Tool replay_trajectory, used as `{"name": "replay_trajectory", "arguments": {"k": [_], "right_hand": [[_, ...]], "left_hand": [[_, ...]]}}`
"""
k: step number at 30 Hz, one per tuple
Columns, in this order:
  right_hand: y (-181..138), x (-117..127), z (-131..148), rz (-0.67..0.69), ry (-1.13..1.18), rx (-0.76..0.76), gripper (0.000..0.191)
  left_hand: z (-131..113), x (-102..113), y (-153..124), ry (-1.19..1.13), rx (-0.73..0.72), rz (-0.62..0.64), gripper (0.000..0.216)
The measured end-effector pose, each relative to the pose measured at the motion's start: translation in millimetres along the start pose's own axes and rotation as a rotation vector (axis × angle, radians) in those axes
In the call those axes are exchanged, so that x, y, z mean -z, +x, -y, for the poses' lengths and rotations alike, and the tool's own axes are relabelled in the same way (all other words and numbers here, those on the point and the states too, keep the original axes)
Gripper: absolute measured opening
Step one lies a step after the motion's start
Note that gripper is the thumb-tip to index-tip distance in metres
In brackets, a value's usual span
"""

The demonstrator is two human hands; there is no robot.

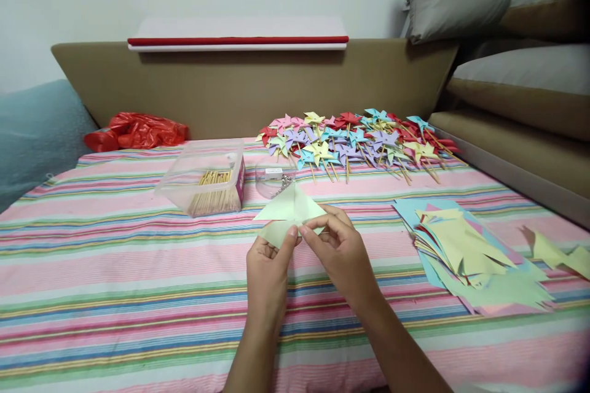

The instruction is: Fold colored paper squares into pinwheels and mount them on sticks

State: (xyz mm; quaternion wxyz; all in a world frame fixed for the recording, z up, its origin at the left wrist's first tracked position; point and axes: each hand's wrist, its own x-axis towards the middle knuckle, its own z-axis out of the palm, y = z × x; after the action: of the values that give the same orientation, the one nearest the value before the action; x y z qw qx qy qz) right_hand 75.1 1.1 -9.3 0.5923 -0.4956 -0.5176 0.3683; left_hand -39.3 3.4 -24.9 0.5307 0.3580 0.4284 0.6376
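A pale green paper square (286, 204), slit in from its corners, is held up between my two hands above the striped cloth. My left hand (271, 258) pinches its lower left part, the thumb lying on the paper near the centre. My right hand (338, 245) grips the lower right side, thumb and forefinger meeting close to the middle. Whether a pin sits between those fingertips I cannot make out. Just behind the paper stands a round clear container (266, 187) with small metal pieces in it.
Left of centre, a clear plastic box (177, 187) holds wooden sticks (214, 199). Many finished paper pinwheels (348, 150) lie at the back right. Cut coloured paper sheets (465, 245) are piled at right, with loose yellow paper (553, 253) beyond. A red plastic bag (142, 131) rests back left.
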Motion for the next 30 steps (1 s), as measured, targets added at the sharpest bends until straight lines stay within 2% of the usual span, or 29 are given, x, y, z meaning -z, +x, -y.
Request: {"name": "replay_trajectory", "arguments": {"k": [2,5,8,11,14,17,23,27,30], "right_hand": [[0.7,1.1,1.1,-0.052,0.098,-0.026,0.026],[3.6,7.9,2.5,-0.067,0.264,-0.179,0.043],[6.5,17.8,3.6,0.125,0.318,-0.298,0.044],[6.6,24.8,4.8,0.282,0.312,-0.283,0.035],[4.9,27.6,5.2,0.325,0.316,-0.302,0.031],[4.2,28.7,2.5,0.35,0.305,-0.322,0.03],[5.1,26.9,-7.3,0.295,0.2,-0.325,0.031],[5.2,19.3,-6.7,0.128,0.383,-0.324,0.031],[5.3,13.8,-1.9,0.076,0.532,-0.321,0.03]], "left_hand": [[-1.1,0.6,-0.1,0.02,-0.02,-0.032,0.031],[-4.6,3.5,0.8,0.043,-0.038,0.026,0.032],[-10.5,7.2,1.6,0.067,-0.014,0.157,0.031],[-16.9,10.7,1.3,0.093,0.031,0.28,0.029],[-21.2,15.1,0.8,0.148,0.069,0.352,0.032],[-23.4,19.9,1.0,0.195,0.094,0.371,0.034],[-21.1,22.5,3.8,0.237,0.109,0.39,0.038],[-12.9,15.9,5.2,0.061,0.128,0.287,0.048],[-6.3,6.8,2.4,-0.045,0.138,0.265,0.044]]}}
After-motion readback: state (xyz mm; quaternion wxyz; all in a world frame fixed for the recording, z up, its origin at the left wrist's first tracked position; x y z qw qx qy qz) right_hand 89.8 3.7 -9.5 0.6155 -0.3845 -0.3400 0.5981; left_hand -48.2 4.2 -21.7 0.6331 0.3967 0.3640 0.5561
